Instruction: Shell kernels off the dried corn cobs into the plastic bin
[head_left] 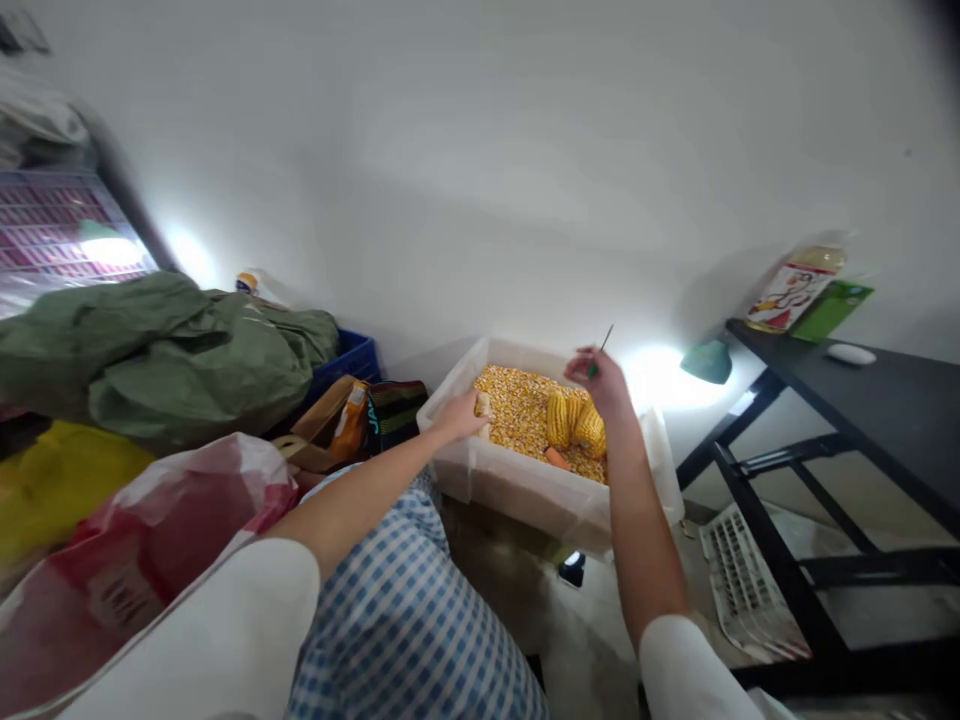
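A white plastic bin (517, 472) holds a thick layer of loose yellow corn kernels (517, 400). Over its left side, my left hand (459, 416) is closed around a pale corn cob (484, 408), which looks mostly bare of kernels. My right hand (596, 378) is raised above the bin's right part and grips a screwdriver (607, 338). Its thin dark shaft points up, and a bit of green handle shows between the fingers. Several yellow ears of corn (576, 422) lie on the kernels below that hand. Close to them rests a small orange object (556, 458) of unclear kind.
A black metal shelf (885, 385) stands at right, carrying a bottle (796, 290) and a green box (832, 308). A white plastic basket (742, 570) sits beneath it. At left are green cloth (202, 360), a blue crate (352, 360) and a red-and-white bag (172, 520). A phone-like object (572, 570) lies below the bin.
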